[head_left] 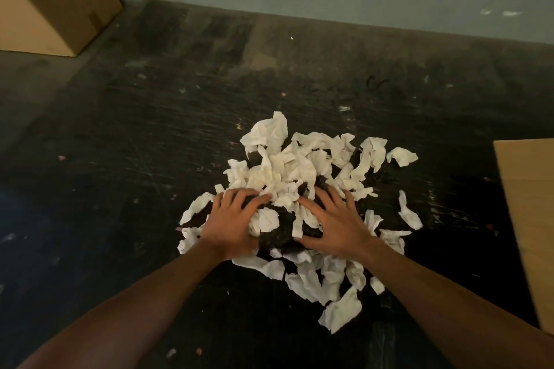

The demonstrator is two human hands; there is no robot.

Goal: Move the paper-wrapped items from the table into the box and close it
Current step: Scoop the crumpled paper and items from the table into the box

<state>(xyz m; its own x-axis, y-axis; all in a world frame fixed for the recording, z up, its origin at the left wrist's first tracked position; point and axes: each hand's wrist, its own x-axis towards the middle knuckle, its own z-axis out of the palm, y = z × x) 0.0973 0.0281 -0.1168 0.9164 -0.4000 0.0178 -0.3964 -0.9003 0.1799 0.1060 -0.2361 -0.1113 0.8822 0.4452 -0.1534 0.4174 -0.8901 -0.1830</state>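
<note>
Paper-wrapped pieces [299, 189] all lie heaped mid-table [150, 129]; we judge nothing packed yet. Our left hand [230, 225] and right hand [335, 225] press on the near side, each grip spread flat, holding nothing. Box edge [527, 219] shows at right, contents unseen; closing remains.

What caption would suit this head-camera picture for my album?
Both hands, left hand and right hand, spread on a pile of white crumpled paper-wrapped items atop a scratched black table.

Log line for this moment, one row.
left hand open on paper-wrapped pile | right hand open on pile | box flap at right | nothing lifted
</note>
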